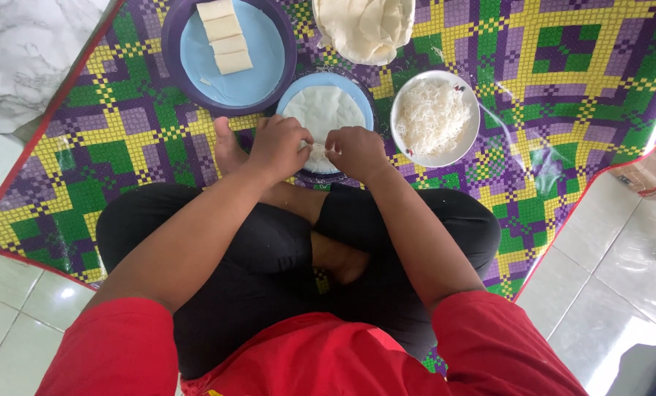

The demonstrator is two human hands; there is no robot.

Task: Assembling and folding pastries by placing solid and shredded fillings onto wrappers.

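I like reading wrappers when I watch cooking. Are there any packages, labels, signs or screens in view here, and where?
Clear signs, labels or screens: none in view.
Possible package: far right edge, off the mat, a brownish crumpled shape with a red strip, too cut off to be sure.
Food near the left hand and right hand sits unwrapped: round wrapper on a blue plate, white bowl of noodles.

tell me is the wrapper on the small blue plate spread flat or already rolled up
Mostly spread: the wrapper lies flat and round on the blue plate; both hands pinch its near edge.
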